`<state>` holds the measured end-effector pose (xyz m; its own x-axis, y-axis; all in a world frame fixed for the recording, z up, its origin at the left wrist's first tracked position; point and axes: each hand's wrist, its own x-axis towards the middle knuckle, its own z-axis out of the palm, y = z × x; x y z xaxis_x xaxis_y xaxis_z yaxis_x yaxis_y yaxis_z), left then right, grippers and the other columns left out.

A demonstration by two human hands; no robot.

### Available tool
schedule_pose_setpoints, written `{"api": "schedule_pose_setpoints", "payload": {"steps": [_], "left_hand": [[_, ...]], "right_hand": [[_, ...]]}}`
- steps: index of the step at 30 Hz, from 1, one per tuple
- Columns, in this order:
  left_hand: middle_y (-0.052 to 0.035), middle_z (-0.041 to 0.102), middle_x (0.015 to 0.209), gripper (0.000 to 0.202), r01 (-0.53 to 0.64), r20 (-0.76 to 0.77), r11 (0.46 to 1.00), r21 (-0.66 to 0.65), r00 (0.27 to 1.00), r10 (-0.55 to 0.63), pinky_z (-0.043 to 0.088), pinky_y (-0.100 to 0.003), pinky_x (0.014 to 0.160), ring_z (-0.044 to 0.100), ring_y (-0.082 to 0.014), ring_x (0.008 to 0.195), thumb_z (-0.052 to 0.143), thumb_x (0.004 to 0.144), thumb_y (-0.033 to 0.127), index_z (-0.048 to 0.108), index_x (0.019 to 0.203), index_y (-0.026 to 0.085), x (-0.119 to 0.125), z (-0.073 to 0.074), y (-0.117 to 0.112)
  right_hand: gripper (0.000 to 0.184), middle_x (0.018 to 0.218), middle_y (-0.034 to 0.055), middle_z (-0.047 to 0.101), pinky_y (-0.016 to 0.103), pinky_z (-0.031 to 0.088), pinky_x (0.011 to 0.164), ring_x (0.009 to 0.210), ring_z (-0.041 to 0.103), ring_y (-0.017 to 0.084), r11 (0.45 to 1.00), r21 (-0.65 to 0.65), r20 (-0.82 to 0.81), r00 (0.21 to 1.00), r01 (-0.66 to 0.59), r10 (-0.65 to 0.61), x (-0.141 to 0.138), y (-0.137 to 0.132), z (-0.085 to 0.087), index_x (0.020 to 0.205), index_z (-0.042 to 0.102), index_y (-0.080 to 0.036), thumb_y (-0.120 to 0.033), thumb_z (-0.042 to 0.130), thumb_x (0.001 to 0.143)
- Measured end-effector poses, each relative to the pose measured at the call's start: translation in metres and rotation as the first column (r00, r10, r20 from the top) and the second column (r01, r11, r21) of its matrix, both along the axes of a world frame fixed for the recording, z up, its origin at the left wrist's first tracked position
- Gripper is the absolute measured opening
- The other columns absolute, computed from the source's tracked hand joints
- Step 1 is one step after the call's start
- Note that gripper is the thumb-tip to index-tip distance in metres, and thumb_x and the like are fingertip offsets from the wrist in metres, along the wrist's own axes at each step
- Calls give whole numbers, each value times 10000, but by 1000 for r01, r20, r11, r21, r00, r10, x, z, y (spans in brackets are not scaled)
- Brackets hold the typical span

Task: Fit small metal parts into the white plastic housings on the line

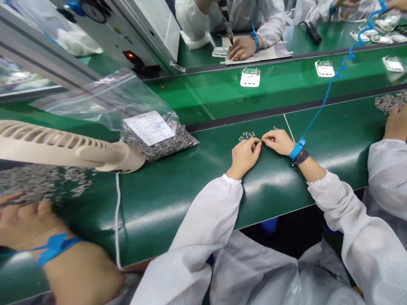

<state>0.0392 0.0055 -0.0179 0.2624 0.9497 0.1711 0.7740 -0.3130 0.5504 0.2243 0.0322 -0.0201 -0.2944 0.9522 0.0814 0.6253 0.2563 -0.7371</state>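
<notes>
Near the worktop's (184, 182) far edge, left hand (244, 155) and right hand (280, 142) pinch a tiny part (262, 141), probably light, stiff, best held by its ends.

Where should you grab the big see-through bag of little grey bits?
I'd take the zip bag by its full right end, scooping underneath, coming from the right: the grey bits bulge there, while its top lies loose and the beige slotted housing crowds its near left side.

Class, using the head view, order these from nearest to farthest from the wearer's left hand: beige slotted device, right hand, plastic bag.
1. Right hand, beside the left hand, to its right
2. Plastic bag, to the left
3. Beige slotted device, farther left
</notes>
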Motion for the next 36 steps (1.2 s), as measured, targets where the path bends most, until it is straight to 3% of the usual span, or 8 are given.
{"api": "schedule_pose_setpoints", "payload": {"steps": [26,36], "left_hand": [[-19,688,747,218,22,21,1000,-1,1000,-22,442,-303,697,653,-205,798,520,965,333,705,1020,232,-1,-1,2],[-42,741,887,241,25,5,999,-25,1000,-25,489,-318,773,676,-209,879,525,992,360,716,1072,238,8,6,-6]], "right_hand": [[189,794,41,757,235,436,672,671,617,129,1000,-13,-38,999,-8,7,2,1,3,894,808,-145,-184,630,842],[245,815,72,776,287,505,671,697,680,191,998,53,-17,999,-37,38,12,-4,1,877,809,-173,-294,599,845]]}}
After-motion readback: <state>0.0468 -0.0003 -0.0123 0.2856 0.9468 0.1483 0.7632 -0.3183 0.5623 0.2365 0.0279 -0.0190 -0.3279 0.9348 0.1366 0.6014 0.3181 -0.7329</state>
